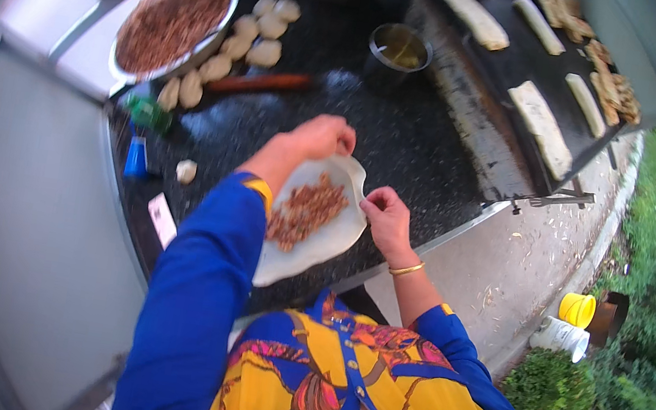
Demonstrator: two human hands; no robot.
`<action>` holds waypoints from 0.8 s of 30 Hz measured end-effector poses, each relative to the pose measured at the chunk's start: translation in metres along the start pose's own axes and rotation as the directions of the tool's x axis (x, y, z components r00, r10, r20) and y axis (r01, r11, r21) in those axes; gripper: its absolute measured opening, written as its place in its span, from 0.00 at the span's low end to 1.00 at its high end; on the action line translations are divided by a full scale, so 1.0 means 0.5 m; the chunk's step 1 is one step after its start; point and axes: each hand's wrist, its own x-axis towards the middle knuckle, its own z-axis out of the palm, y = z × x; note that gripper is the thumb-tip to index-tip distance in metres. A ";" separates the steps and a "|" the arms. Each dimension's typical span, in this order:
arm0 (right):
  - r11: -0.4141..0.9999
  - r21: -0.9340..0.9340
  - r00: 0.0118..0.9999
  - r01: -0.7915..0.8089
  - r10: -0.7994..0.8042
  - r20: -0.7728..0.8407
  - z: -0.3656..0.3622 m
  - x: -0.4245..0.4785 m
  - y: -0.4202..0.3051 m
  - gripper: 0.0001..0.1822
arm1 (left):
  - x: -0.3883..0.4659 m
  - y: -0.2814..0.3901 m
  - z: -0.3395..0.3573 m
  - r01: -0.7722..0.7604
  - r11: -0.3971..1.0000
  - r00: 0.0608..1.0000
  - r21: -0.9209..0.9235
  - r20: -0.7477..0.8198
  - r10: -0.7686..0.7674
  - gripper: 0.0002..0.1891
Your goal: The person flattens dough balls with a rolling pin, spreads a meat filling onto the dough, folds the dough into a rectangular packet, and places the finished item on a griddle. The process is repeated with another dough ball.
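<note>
A thin, stretched sheet of dough (332,241) lies on the black stone counter in front of me, its outline wavy. Crumbly reddish-brown filling (307,211) is spread along its middle. My right hand (388,218) pinches the sheet's right edge between thumb and fingers. At the far edge, my left hand (323,136) has its fingers curled on the dough, and its fingertips are partly hidden. The left forearm and blue sleeve cover the sheet's left side.
A large bowl of filling (173,26), dough balls (236,45), a rolling pin (260,82) and a pot of yellowish liquid (400,48) stand beyond my hands. Long filled flatbreads (539,129) lie on the griddle (497,71) at right. A blue cup (136,157) sits left.
</note>
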 end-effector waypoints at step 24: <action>0.476 -0.265 0.489 0.839 -0.443 0.752 0.248 0.159 -0.237 0.18 | -0.582 0.218 0.326 0.807 0.277 -0.164 -0.521 -0.648 -0.744 0.09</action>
